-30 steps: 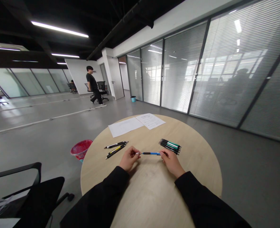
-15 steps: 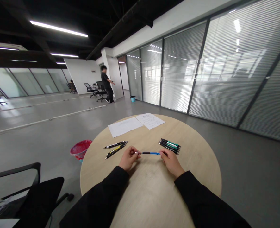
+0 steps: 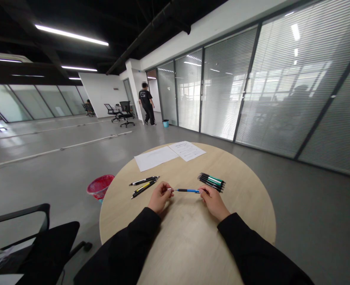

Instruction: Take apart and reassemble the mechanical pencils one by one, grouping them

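Note:
My right hand [image 3: 212, 201] is closed on the rear end of a blue pen [image 3: 190, 190] with a dark grip, held level above the table with its front end to the left. The fingers of my left hand [image 3: 160, 197] pinch a small silvery pen tip [image 3: 169, 189] just off that front end. A thin point shows between the tip and the grip. Right of centre, near my right hand, several green, white and black pens [image 3: 212, 181] lie side by side. Left of my left hand are black-and-white pens [image 3: 144, 181] and a yellow-and-black pen [image 3: 145, 187].
Two white paper sheets [image 3: 157, 157] lie toward the far side of the round wooden table [image 3: 240, 221]. A red-lined bin [image 3: 100, 187] stands on the floor at left, behind a black chair [image 3: 53, 245]. A person [image 3: 146, 103] is by the far doorway.
My left hand has drawn slightly left, and a small gap has widened between the silvery tip and the blue pen. The person in the background has moved right, into the doorway.

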Available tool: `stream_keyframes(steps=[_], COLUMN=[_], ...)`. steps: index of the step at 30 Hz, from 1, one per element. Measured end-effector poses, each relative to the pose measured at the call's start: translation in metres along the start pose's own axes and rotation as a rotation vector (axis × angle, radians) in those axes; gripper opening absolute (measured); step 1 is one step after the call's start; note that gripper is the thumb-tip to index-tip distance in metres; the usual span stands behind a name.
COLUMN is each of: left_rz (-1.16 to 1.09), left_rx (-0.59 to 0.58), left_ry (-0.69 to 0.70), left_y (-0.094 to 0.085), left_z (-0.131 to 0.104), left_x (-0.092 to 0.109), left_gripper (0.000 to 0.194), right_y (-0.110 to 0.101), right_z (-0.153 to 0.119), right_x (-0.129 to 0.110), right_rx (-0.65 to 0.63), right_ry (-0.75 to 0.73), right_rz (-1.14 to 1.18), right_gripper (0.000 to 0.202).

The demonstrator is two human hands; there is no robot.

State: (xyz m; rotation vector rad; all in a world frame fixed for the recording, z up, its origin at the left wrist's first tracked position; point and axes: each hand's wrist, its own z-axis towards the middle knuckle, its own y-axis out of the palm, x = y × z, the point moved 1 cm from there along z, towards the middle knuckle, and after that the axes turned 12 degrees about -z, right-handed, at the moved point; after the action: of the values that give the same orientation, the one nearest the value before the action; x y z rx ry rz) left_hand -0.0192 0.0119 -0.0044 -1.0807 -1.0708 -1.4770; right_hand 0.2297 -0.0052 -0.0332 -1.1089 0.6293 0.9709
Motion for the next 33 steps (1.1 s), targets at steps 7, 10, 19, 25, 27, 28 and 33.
stream_keyframes(steps=[7,10,19,25,27,28,33], left_rz=[-0.016,-0.04,-0.023,-0.022,-0.007,-0.003,-0.007], left_rx=[-0.02,-0.029,0.003,0.024,0.034,0.039,0.059], left_ry=[0.001,-0.026,0.009,0.031,0.042,0.047,0.056], left_y=[0.0004,0.0007,-0.0009,-0.002,-0.0028,-0.0031,-0.0038], left_z=[-0.0006,-0.0009,0.0003,0.0007,0.001,0.0011,0.002], left_x=[0.0,-0.0011,-0.0036,-0.0038,-0.0037,-0.0036,-0.0022], left_gripper=[0.024,0.026,0.025,0.022,0.022,0.022,0.024], right_y=[-0.0005,-0.0003,0.0012,0.0005,0.0004,0.0004,0.0008], right_z=[-0.0004,-0.0005,0.0003,0.0003,0.0004,0.0005,0.0004], right_x=[-0.0017,-0.0015,0.0009,-0.0011,-0.0014,-0.0015,-0.0003], right_rx=[-0.001,0.005,0.003,-0.005,-0.008,-0.008,-0.006], right_ry=[0.002,0.009,0.025,0.045,0.056,0.059,0.06], right_rz=[-0.006,-0.006,0.037,0.087,0.098,0.101,0.098], right_gripper=[0.028,0.028,0.029,0.034,0.036,0.037,0.039])
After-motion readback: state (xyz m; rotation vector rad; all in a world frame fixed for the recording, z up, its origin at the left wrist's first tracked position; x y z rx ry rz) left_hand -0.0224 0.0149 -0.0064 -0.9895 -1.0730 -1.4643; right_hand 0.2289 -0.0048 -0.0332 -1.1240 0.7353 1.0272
